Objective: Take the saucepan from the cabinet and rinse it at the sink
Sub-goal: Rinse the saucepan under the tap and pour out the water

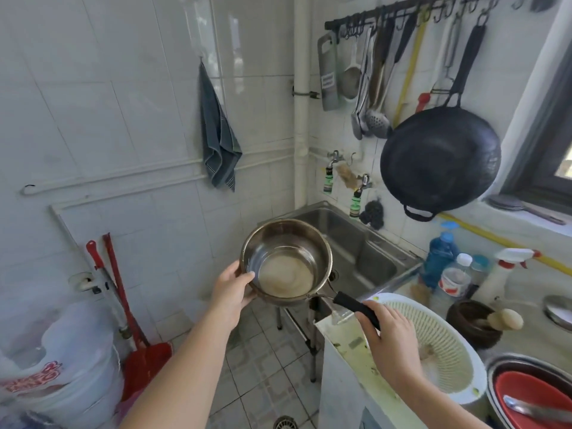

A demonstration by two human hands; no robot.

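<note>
A steel saucepan (286, 261) with a black handle hangs in the air just left of the steel sink (368, 258), tilted toward me so its pale inside bottom shows. My left hand (233, 291) grips its left rim with the thumb inside. My right hand (388, 339) is closed around the far end of the black handle (356, 308). Two taps (360, 187) with green sleeves stick out of the wall above the sink; no water runs from them.
A white colander (439, 345), a dark mortar with pestle (473, 323), bottles (441, 258) and stacked bowls (532, 394) crowd the counter on the right. A black wok (439, 159) and utensils hang above. Red shovel (136, 342) and white bucket (77, 376) stand on the left floor.
</note>
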